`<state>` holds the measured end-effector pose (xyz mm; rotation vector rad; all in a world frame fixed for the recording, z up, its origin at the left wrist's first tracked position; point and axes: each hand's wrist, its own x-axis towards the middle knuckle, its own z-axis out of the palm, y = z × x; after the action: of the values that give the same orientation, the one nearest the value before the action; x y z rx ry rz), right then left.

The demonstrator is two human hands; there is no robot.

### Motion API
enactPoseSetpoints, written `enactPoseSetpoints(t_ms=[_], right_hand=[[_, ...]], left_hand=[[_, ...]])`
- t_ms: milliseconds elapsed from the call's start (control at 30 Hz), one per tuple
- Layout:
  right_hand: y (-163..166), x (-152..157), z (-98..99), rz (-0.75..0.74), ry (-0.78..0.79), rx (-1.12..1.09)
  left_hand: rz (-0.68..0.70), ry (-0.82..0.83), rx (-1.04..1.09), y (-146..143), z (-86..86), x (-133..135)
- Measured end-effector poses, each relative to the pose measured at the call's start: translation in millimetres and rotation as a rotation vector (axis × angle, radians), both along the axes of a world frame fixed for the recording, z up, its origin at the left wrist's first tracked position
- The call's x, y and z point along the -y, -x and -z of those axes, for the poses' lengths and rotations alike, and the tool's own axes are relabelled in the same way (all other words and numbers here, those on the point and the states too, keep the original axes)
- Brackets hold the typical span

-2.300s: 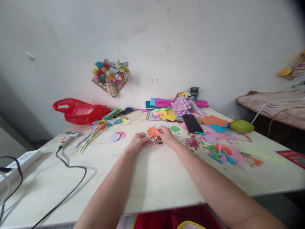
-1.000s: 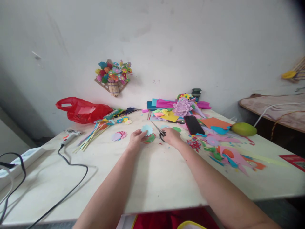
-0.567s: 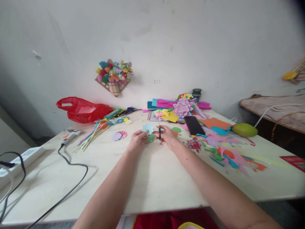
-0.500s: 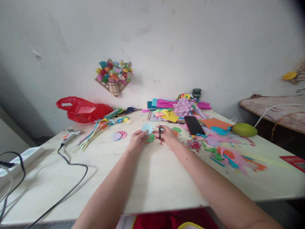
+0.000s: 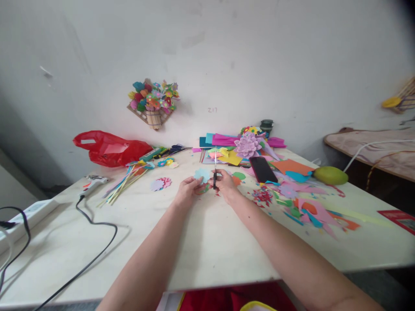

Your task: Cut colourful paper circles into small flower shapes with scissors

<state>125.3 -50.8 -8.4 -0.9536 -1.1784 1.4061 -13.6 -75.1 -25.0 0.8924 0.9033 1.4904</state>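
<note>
My left hand (image 5: 189, 190) pinches a light blue scalloped flower shape (image 5: 202, 174) between thumb and fingers, above the table's middle. In my right hand (image 5: 226, 185) are scissors (image 5: 215, 175) with black handles, their blades pointing away from me. The blades stand just right of the blue flower; whether they touch it I cannot tell. Beneath the left fingers part of a green piece shows. Left of my hands lies a stack of pink and lilac scalloped flowers (image 5: 161, 184). A green round piece (image 5: 239, 176) and an orange one lie beyond my right hand.
A hot glue gun (image 5: 94, 185) with a black cord lies at left, near a white power strip (image 5: 29, 222). Behind are thin sticks (image 5: 125, 183) and a red plastic bag (image 5: 113, 149). Rightward are a phone (image 5: 262, 169), coloured scraps (image 5: 313, 214) and a green mango-like fruit (image 5: 330, 175).
The blue flower has shifted slightly right and turned in my left hand. The scissors have moved a little left relative to the view. The whole view has shifted slightly.
</note>
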Motion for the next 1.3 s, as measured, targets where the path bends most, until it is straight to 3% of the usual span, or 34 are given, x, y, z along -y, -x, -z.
enactPoseSetpoints(t_ms=[467, 900, 1133, 1300], right_hand=[[-3.6, 3.6, -4.5, 0.01, -0.028, 0.037], [-16.5, -12.6, -1.3, 0.169, -0.033, 0.219], [-17.7, -11.3, -4.2, 0.056, -0.099, 0.065], [-14.2, -8.9, -1.7, 0.001, -0.13, 0.1]], left_hand=[[-0.042, 0.0, 0.016, 0.9, 0.6, -1.8], [-0.105, 0.001, -0.037, 5.3, -0.9, -2.0], [-0.044, -0.012, -0.066, 5.5, 3.7, -3.9], [-0.001, -0.005, -0.137, 5.8, 8.3, -4.8]])
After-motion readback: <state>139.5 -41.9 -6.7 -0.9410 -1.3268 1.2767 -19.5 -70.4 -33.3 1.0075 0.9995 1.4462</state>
